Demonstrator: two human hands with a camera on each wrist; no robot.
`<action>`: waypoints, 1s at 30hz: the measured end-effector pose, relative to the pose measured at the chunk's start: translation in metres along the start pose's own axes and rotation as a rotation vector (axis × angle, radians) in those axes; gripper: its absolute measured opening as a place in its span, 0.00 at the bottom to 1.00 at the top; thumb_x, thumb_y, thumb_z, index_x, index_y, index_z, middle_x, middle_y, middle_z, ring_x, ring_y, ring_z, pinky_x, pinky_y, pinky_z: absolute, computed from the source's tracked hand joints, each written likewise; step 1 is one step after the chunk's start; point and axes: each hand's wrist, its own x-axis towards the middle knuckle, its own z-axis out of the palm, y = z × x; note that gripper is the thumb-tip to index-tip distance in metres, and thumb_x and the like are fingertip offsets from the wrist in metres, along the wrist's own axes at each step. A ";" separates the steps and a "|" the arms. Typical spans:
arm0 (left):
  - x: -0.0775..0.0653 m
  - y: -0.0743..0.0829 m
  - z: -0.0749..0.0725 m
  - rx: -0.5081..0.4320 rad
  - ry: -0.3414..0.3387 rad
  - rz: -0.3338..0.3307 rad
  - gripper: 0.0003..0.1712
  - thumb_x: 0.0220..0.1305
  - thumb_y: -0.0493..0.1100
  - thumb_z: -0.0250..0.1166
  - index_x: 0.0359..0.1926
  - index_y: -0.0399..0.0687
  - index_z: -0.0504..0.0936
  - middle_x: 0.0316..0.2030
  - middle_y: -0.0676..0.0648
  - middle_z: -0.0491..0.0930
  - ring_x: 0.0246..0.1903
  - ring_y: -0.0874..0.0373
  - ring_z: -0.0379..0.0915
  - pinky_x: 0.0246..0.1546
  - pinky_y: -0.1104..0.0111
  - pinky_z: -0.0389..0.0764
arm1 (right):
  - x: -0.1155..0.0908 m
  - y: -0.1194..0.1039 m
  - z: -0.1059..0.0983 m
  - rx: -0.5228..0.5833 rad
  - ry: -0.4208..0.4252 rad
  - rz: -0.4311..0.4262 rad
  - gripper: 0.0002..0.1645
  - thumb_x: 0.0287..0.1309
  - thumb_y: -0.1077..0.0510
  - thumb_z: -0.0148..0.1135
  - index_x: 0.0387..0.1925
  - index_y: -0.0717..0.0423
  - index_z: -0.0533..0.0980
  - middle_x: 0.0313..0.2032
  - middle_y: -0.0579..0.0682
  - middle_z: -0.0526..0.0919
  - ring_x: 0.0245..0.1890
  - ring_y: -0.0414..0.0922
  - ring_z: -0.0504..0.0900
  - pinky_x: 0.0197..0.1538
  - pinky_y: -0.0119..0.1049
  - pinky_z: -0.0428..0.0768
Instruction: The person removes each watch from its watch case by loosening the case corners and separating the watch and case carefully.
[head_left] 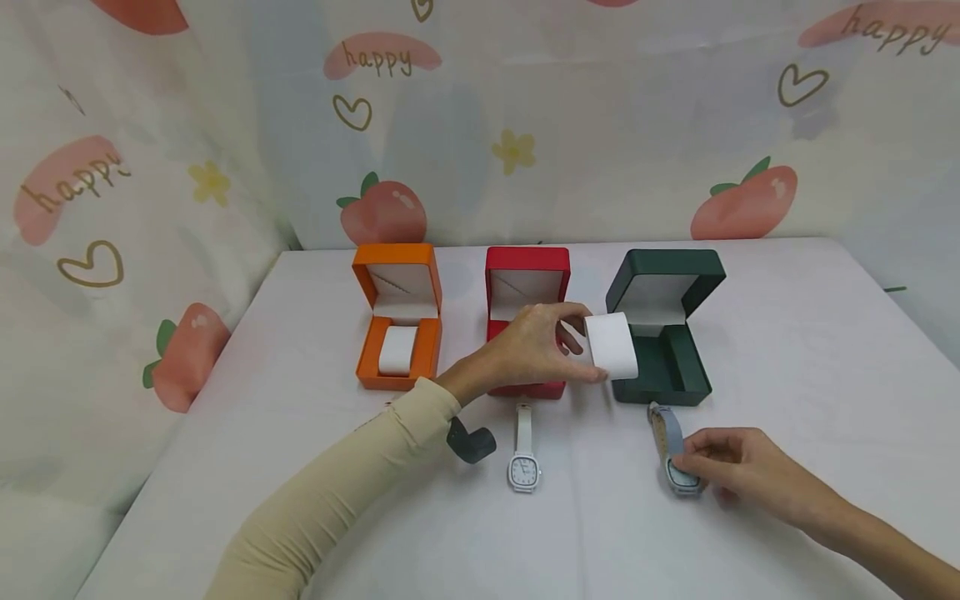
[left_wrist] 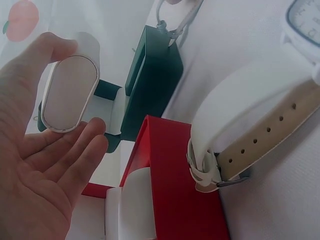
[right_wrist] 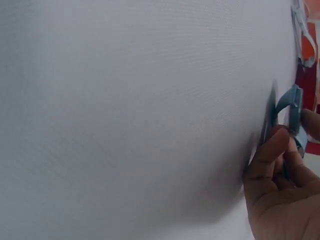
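Observation:
My left hand (head_left: 536,342) pinches a white watch cushion (head_left: 613,346) by its ends, between thumb and fingers. It hangs beside and partly over the left side of an open green watch box (head_left: 678,262). In the left wrist view, the cushion's flat oval end (left_wrist: 71,94) faces the camera. In front of the green box, my right hand (head_left: 757,467) grips a watch with a light blue strap (head_left: 672,432) at its case, thumb on top. The strap reaches toward the box's front edge. The right wrist view shows this blue watch (right_wrist: 295,111) at the fingertips.
An open orange box (head_left: 393,254) with a white cushion (head_left: 397,350) stands at left. A red box (head_left: 527,258), partly behind my left hand, is in the middle. A white-strapped watch (head_left: 523,472) lies before it. A patterned cloth (head_left: 465,125) hangs behind the table.

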 end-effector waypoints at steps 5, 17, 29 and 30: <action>0.001 0.001 0.001 -0.003 -0.002 0.007 0.37 0.53 0.45 0.80 0.61 0.42 0.76 0.48 0.48 0.80 0.37 0.65 0.81 0.39 0.77 0.81 | -0.002 -0.001 0.003 -0.095 0.000 -0.021 0.15 0.68 0.53 0.64 0.45 0.63 0.79 0.30 0.48 0.79 0.26 0.42 0.74 0.26 0.33 0.74; 0.006 0.001 0.006 0.022 -0.034 -0.010 0.37 0.53 0.46 0.80 0.62 0.43 0.76 0.49 0.49 0.80 0.39 0.65 0.81 0.39 0.79 0.80 | -0.004 -0.003 0.002 -0.166 0.000 -0.034 0.11 0.66 0.56 0.67 0.39 0.61 0.78 0.28 0.48 0.77 0.27 0.43 0.78 0.28 0.33 0.80; 0.017 0.008 0.009 0.039 -0.061 -0.027 0.38 0.54 0.48 0.80 0.62 0.41 0.75 0.48 0.51 0.79 0.41 0.64 0.80 0.37 0.80 0.79 | -0.002 -0.004 0.003 -0.190 0.024 -0.048 0.10 0.64 0.59 0.69 0.39 0.62 0.79 0.27 0.48 0.77 0.26 0.44 0.78 0.28 0.33 0.80; 0.017 0.008 0.009 0.038 -0.062 -0.029 0.38 0.54 0.48 0.80 0.62 0.41 0.75 0.48 0.51 0.79 0.41 0.64 0.80 0.37 0.80 0.79 | -0.001 -0.004 0.003 -0.201 0.029 -0.053 0.09 0.64 0.59 0.69 0.39 0.62 0.79 0.27 0.48 0.77 0.26 0.44 0.78 0.28 0.33 0.80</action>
